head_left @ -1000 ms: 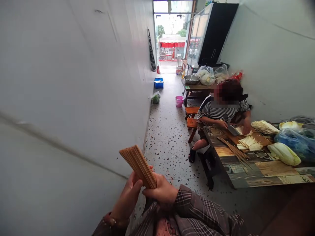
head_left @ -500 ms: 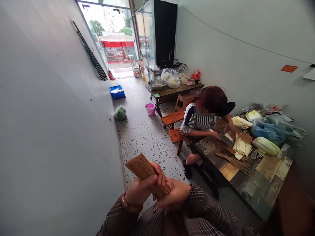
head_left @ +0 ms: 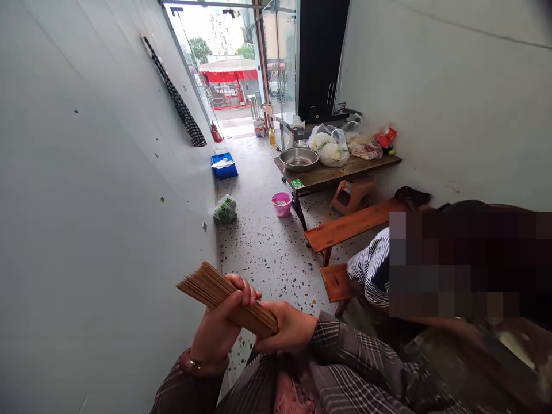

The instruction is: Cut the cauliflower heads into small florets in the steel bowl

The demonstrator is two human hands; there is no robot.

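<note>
Over speckled floor (head_left: 269,253), left fingers (head_left: 246,291) and right fingers (head_left: 274,343) clasp a stick bundle (head_left: 207,286), long axis slanting up-left.

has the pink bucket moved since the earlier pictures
No. The pink bucket stands on the floor beside the same leg of the far table as before; the camera's view has shifted around them.

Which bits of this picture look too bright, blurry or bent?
In the head view, daylight glares white through the doorway; in the head view, the bundle of thin sticks is fairly crisp; at the head view's lower right, blocky squares hide much of a co-worker amid dim smearing; the head view's hanging checked cloth slants, perhaps from lens stretch.
</note>
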